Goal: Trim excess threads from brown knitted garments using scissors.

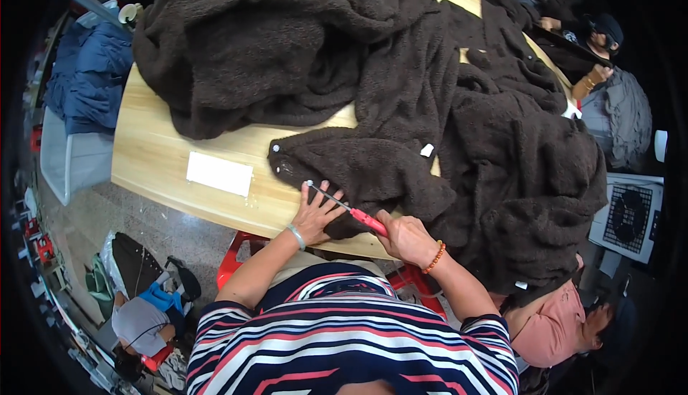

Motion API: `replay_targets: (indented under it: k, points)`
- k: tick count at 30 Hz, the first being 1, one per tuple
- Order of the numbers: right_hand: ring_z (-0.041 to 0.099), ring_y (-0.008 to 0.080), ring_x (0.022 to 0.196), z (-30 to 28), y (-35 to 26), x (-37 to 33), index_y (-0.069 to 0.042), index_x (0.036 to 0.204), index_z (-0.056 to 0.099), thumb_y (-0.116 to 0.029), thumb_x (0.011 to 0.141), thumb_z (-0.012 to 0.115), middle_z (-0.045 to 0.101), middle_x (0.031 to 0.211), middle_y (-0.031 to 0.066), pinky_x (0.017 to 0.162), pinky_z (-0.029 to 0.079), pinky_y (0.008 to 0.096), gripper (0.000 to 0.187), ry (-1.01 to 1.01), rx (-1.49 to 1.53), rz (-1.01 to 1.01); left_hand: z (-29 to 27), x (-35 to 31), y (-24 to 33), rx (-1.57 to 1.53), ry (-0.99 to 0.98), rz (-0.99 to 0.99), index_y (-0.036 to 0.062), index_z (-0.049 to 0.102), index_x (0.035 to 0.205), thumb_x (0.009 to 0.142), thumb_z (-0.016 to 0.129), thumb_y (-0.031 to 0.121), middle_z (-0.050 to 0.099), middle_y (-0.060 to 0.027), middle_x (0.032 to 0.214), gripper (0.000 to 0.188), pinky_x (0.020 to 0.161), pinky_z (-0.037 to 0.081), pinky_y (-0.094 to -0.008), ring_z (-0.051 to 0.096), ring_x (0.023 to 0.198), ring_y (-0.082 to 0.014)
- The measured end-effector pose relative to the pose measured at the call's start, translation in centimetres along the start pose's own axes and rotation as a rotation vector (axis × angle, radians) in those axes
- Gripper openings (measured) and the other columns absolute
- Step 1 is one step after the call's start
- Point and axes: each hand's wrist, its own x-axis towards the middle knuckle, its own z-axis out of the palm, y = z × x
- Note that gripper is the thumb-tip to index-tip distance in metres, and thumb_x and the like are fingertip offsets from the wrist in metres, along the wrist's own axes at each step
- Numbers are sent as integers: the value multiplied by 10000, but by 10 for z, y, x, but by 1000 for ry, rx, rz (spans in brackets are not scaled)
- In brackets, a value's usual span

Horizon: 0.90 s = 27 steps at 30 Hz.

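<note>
Dark brown fleece cloth [337, 155] lies over the table in front of me, one narrow flap pointing left. Flat on the edge of that flap rests my left hand [313, 216], its fingers spread. My right hand [407, 239] grips the red handle of a slim tool [368, 221] with a thin metal shaft; whether it is a screwdriver or an awl I cannot tell. The tool's tip meets a small pale round piece [309, 183] by my left fingertips. Another whitish round fastener [276, 148] sits at the flap's end. A white tag [427, 150] lies on the cloth.
A white rectangular sheet [219, 174] lies on the wooden table [147, 141]. Large brown fleece heaps [265, 51] cover the far side. At left, a pale bin [79, 155] holds blue fabric [93, 73]. Several people work nearby, one in pink [548, 327] close at right.
</note>
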Motion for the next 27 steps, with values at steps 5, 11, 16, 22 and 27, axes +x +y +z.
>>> replay_targets:
  k: [5, 11, 16, 22, 27]
  points:
    - [642, 364, 833, 0, -1, 11, -54, 1112, 544, -123, 845, 627, 642, 863, 192, 745, 511, 451, 288, 163, 117, -148, -16, -4, -41, -310, 208, -46, 136, 547, 1311, 684, 789, 315, 442, -125, 1414, 695, 1098, 245, -533, 345, 1344, -365]
    - [654, 365, 656, 8, -12, 17, -55, 1019, 558, -208, 849, 625, 617, 642, 189, 607, 505, 460, 239, 170, 7, -60, -47, 41, -85, -6, 761, -442, 61, 574, 1184, 703, 660, 9, 557, -131, 1110, 492, 890, 385, -435, 499, 1046, -340]
    - [651, 400, 712, -22, 4, 9, -69, 1006, 576, -305, 867, 650, 644, 720, 199, 668, 511, 496, 284, 201, 155, 31, -32, 24, -74, -22, 419, -190, 82, 613, 885, 636, 614, 48, 565, -111, 947, 251, 784, 391, -437, 509, 936, -325]
    - [606, 449, 811, -107, 55, 82, -11, 923, 555, -328, 860, 684, 626, 823, 238, 699, 481, 476, 347, 717, 264, 296, -17, -53, 25, -173, 6, 298, 119, 632, 811, 765, 557, 161, 519, -83, 834, 98, 766, 414, -409, 516, 824, -273]
    - [645, 392, 941, -151, 104, 187, 25, 970, 609, -510, 725, 773, 661, 933, 232, 811, 503, 449, 611, 775, 271, 510, -41, -66, 16, -26, -388, -22, 118, 679, 807, 748, 605, 168, 563, -97, 901, 107, 772, 427, -404, 554, 939, -271]
